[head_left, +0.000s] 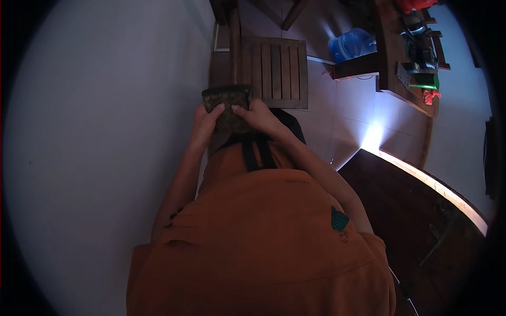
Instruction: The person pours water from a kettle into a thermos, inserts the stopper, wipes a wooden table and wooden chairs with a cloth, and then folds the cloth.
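Between my two hands is a dark olive, mottled, flat thing that looks like folded cloth (230,120), with a darker band along its far edge. My left hand (204,120) grips its left side, thumb lying on top. My right hand (258,113) holds the right side, its thumb pointing in towards the other. The fingers underneath are hidden. Just beyond the cloth stands a slatted wooden chair (275,73), apart from my hands as far as I can tell.
A pale wall (105,131) runs close along my left. At the right, a wooden table (389,63) carries several items, including a green package (425,80). A blue water jug (352,45) is on the floor beside it. A dark door (400,205) is at lower right.
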Demonstrator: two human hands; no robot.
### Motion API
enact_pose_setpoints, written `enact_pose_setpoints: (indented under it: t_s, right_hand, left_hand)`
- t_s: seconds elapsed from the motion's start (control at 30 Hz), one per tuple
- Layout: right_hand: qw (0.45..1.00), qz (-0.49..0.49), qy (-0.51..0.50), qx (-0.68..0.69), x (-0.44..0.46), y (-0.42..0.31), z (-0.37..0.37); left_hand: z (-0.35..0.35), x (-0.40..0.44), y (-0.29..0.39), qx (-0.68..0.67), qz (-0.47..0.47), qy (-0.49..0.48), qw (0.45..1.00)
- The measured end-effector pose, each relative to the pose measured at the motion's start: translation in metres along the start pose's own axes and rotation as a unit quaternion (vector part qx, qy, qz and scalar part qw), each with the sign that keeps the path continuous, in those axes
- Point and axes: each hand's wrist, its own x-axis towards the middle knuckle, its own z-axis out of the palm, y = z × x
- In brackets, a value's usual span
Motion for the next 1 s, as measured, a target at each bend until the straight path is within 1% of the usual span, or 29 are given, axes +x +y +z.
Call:
enact_pose_setpoints:
  t_s: [0.07,0.1,0.13,0.17,0.2,0.3,0.37,0.4,0.47,0.5,0.57,0.63,0.7,0.77,0.83,0.9,0.93,1.0]
  right_hand:
    - [0.995,-0.052,0.016,0.083,0.005,0.009,0.008]
    - [0.995,-0.056,0.015,0.079,0.004,0.007,0.006]
    - [0.996,-0.039,-0.003,0.084,0.001,0.006,0.003]
    - [0.996,-0.021,-0.023,0.086,-0.002,0.0,-0.001]
    - [0.996,-0.027,-0.029,0.077,-0.002,0.003,-0.001]
    - [0.997,-0.036,-0.034,0.066,0.003,0.002,-0.005]
    - [0.987,-0.067,-0.039,0.139,0.001,-0.002,-0.007]
    - [0.987,-0.071,-0.045,0.134,0.0,-0.003,-0.009]
    - [0.99,-0.022,-0.046,0.135,-0.002,-0.004,-0.011]
    - [0.99,-0.022,-0.05,0.132,-0.004,-0.006,-0.011]
    - [0.983,-0.044,-0.052,0.168,-0.007,-0.006,-0.009]
    - [0.984,-0.033,-0.052,0.167,-0.008,-0.005,-0.008]
    - [0.985,-0.022,-0.049,0.166,-0.012,-0.006,-0.007]
    - [0.983,0.006,-0.014,0.182,-0.015,-0.006,-0.01]
    - [0.98,-0.004,-0.009,0.2,-0.016,-0.002,-0.013]
    - [0.975,-0.007,-0.001,0.222,-0.021,0.001,-0.015]
    - [0.972,0.003,-0.003,0.234,-0.023,0.002,-0.017]
    - [0.968,0.021,0.0,0.252,-0.032,-0.001,-0.018]
  left_hand:
    - [-0.001,0.0,-0.001,-0.007,0.002,-0.005,1.0]
    - [-0.001,0.001,-0.002,-0.011,0.001,-0.008,1.0]
    - [-0.002,0.001,-0.002,-0.015,0.006,-0.005,1.0]
    - [-0.003,0.0,-0.001,-0.021,-0.014,-0.017,1.0]
    - [-0.003,-0.001,-0.001,-0.029,-0.033,-0.027,0.999]
    - [-0.005,0.002,-0.008,-0.021,-0.011,-0.025,0.999]
    - [-0.007,0.006,-0.017,-0.007,-0.005,-0.009,1.0]
    - [-0.008,0.008,-0.021,0.012,-0.002,-0.004,1.0]
    - [-0.008,0.008,-0.025,-0.007,0.001,0.003,1.0]
    - [-0.008,0.004,-0.024,-0.02,-0.002,0.004,1.0]
    - [-0.004,-0.001,-0.017,-0.04,0.003,0.007,0.999]
    - [-0.005,-0.005,-0.015,-0.056,0.005,0.008,0.998]
    - [-0.009,-0.003,-0.019,-0.028,0.012,0.018,0.999]
    - [-0.009,0.001,-0.022,-0.024,0.021,0.017,0.999]
    - [-0.01,0.005,-0.026,-0.016,0.024,0.015,0.999]
    - [-0.006,0.005,-0.023,0.032,0.052,0.036,0.997]
    - [-0.008,0.008,-0.024,0.034,0.044,0.032,0.998]
    - [-0.01,0.011,-0.029,0.083,0.049,0.018,0.995]
